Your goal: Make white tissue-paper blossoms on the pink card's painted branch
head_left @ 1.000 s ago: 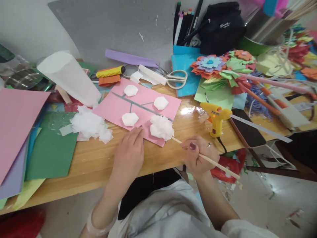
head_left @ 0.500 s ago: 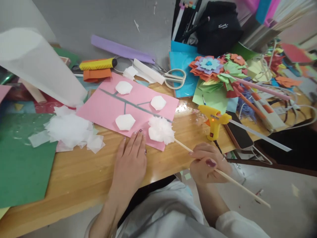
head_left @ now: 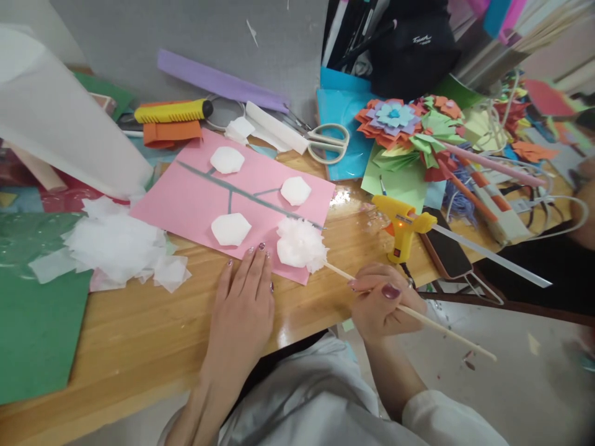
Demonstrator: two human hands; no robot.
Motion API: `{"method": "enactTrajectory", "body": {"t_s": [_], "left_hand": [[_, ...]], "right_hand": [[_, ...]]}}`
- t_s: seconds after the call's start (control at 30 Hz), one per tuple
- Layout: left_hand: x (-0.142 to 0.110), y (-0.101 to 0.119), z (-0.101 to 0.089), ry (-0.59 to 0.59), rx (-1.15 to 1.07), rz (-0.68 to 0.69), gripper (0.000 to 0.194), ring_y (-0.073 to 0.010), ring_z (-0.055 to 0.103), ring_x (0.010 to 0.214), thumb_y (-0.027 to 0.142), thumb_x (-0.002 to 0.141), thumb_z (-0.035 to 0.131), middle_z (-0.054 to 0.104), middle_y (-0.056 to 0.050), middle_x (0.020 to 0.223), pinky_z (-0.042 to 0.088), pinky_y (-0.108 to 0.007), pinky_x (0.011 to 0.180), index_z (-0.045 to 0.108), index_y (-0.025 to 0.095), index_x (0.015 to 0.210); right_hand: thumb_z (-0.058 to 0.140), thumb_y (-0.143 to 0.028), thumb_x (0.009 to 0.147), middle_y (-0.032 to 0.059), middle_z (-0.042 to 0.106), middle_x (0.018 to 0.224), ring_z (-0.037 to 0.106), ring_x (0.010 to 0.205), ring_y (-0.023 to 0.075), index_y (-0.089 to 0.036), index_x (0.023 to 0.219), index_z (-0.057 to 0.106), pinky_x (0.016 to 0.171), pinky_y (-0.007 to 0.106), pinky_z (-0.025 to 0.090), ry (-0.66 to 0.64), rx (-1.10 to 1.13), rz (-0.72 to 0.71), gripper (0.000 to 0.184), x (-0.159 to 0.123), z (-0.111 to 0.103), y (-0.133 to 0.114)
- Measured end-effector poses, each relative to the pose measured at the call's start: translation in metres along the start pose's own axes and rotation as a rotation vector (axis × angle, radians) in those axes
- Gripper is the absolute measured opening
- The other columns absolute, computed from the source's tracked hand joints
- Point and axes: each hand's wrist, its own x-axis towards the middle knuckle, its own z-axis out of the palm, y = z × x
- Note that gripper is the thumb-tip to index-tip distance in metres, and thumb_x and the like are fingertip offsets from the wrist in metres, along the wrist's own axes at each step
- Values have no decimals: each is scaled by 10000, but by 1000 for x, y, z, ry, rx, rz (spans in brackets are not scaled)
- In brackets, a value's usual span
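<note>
My left hand [head_left: 244,303] lies flat on the table, fingertips on the near edge of a pink sheet of paper [head_left: 181,210]. The sheet bears a dark drawn branch and several white paper shapes, one of them a hexagon-like piece [head_left: 231,230] just beyond my fingers. My right hand [head_left: 385,303] is closed around a thin wooden stick [head_left: 450,334]. The stick's far end meets a fluffy white tissue-paper flower [head_left: 302,246] at the sheet's near right corner; whether its tip is inside the flower is hidden.
A pile of white tissue squares [head_left: 116,241] and a green mat [head_left: 41,322] lie left. Right stand a yellow glue gun [head_left: 403,226] with its light on and a phone [head_left: 446,248]. Behind are scissors [head_left: 328,144], a yellow cutter [head_left: 171,111] and folded paper flowers [head_left: 393,121].
The view has shifted slightly. The stick's rear end has swung a little up and left with my right hand. My left hand stays flat at the pink sheet's edge.
</note>
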Motion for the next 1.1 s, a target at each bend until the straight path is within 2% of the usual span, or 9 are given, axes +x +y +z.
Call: {"method": "enactTrajectory", "body": {"t_s": [0.13,0.37,0.53,0.63,0.73,0.8,0.87,1.0,1.1], "left_hand": [[-1,0,1,8,-21,1,550,-294,501,1393,131,969,355,502,-155,1510,316,-498,1181,421,111,1514],[1,-2,2,68,-26,33,535,-315,538,1357,122,958,369,519,-164,1492,354,-512,1143,456,93,1485],[2,0,0,49,31,25,499,-309,531,1365,132,977,335,529,-162,1482,380,-506,1138,520,83,1438],[2,1,0,51,35,8,489,-309,525,1371,173,995,333,531,-158,1481,390,-505,1139,528,95,1436],[3,2,-1,40,29,-1,495,-305,511,1384,201,1003,327,520,-152,1493,390,-503,1147,510,105,1454],[3,2,-2,27,32,2,501,-303,507,1388,207,1005,319,516,-156,1496,389,-505,1150,504,97,1457],[4,3,-3,20,37,0,502,-302,504,1390,210,1006,313,509,-162,1501,388,-506,1151,504,89,1454],[3,2,-2,36,39,3,494,-309,519,1377,214,1002,321,521,-184,1489,401,-498,1143,528,60,1424],[3,3,-1,45,68,20,489,-318,542,1354,226,991,353,533,-195,1475,454,-476,1099,544,38,1401]], "right_hand": [[475,-225,972,-19,613,552,585,489,125,-230,684,622,468,267,444,43,-37,-95,323,6,10,-7],[484,-248,986,-21,625,583,580,514,101,-230,693,564,473,241,396,-130,-182,-211,304,18,19,-14],[419,-282,1007,-14,584,570,546,508,110,-213,648,582,526,256,426,-99,-68,-73,400,18,17,-9],[423,-321,1014,-18,567,541,552,504,110,-201,624,619,531,256,438,8,5,73,452,15,12,-7],[443,-391,1011,-28,544,488,545,455,106,-194,599,621,474,246,423,181,91,213,490,15,7,-8],[457,-423,1005,-34,530,458,535,420,102,-191,589,619,437,240,403,289,136,261,504,16,4,-11],[459,-421,1005,-36,526,452,532,413,96,-189,579,614,425,233,391,331,169,253,509,17,2,-15],[464,-380,1007,-36,548,484,538,445,83,-187,588,621,467,223,412,159,193,153,488,13,3,-18],[477,-368,1003,-43,543,486,528,441,77,-182,608,632,476,218,409,80,156,159,463,12,2,-14]]}}
